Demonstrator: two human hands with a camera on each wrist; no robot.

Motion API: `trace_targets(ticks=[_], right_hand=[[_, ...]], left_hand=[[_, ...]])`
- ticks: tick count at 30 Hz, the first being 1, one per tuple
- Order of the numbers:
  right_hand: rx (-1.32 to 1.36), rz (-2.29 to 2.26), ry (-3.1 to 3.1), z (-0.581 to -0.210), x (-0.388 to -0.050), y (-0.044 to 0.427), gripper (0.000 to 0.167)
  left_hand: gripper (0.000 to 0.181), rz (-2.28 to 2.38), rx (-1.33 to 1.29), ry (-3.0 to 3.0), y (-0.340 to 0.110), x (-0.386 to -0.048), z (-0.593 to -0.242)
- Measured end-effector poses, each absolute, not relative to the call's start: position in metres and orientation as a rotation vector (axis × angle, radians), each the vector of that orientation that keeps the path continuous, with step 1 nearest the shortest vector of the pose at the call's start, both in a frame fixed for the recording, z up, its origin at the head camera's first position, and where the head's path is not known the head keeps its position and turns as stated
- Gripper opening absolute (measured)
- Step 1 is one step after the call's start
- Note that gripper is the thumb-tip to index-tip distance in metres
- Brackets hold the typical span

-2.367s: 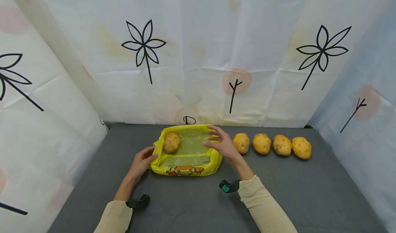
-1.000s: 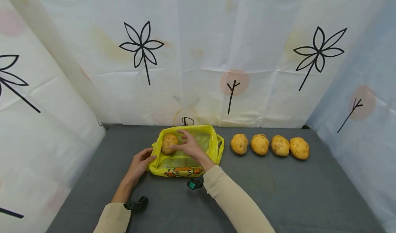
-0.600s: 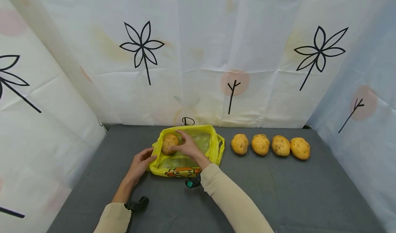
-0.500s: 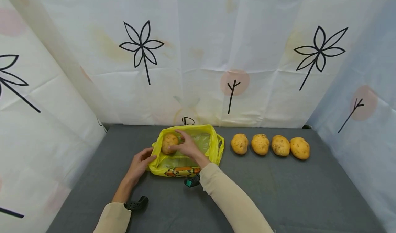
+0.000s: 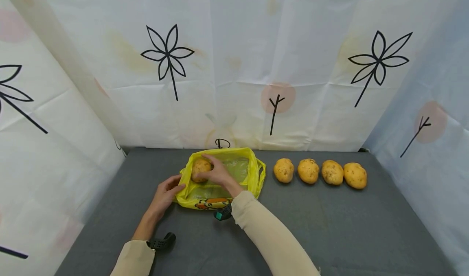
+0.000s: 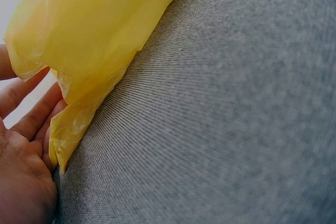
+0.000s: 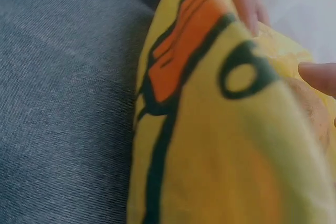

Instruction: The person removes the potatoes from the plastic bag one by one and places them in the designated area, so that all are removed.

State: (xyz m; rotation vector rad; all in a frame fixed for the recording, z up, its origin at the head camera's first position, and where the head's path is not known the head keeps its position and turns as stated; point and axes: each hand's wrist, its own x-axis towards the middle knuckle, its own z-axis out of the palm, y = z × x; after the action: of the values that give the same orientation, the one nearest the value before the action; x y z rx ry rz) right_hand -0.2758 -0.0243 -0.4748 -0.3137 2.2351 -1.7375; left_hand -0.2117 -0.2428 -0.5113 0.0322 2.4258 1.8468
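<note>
A yellow plastic bag [image 5: 256, 170] with an orange print lies on the dark tabletop, its mouth spread upward. Inside its left end rests a potato [image 5: 200, 171]. My right hand [image 5: 220, 175] reaches into the bag and grips this potato, with the thumb on the near side and fingers on the far side; the hand hides part of it. At the bag's left edge my left hand [image 5: 165, 193] holds the rim, its thumb over the plastic. The left wrist view has the fingers [image 6: 34, 116] partly behind the yellow plastic.
To the bag's right, several potatoes [image 5: 308, 171] stand in a row on the grey tabletop [image 5: 348, 227]. A white patterned curtain [image 5: 234, 64] closes off the back and both sides.
My right hand has moved left from the bag's right rim to the potato inside, and its fingers have come round it. My left hand stays at the left rim.
</note>
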Motion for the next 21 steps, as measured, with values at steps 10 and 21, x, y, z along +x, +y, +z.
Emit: trace_targets(ticks=[10,21], right_hand=[[-0.407,-1.625,2.390,-0.481,-0.273,-0.034,0.072],[-0.267,-1.755,2.361,-0.473,-0.264,-0.028,0.070]], left_hand=[[0.048,1.838,0.019,2.433,-0.244,-0.214,-0.513],[0.048,1.826,0.032,2.436,-0.243,-0.210,-0.513]])
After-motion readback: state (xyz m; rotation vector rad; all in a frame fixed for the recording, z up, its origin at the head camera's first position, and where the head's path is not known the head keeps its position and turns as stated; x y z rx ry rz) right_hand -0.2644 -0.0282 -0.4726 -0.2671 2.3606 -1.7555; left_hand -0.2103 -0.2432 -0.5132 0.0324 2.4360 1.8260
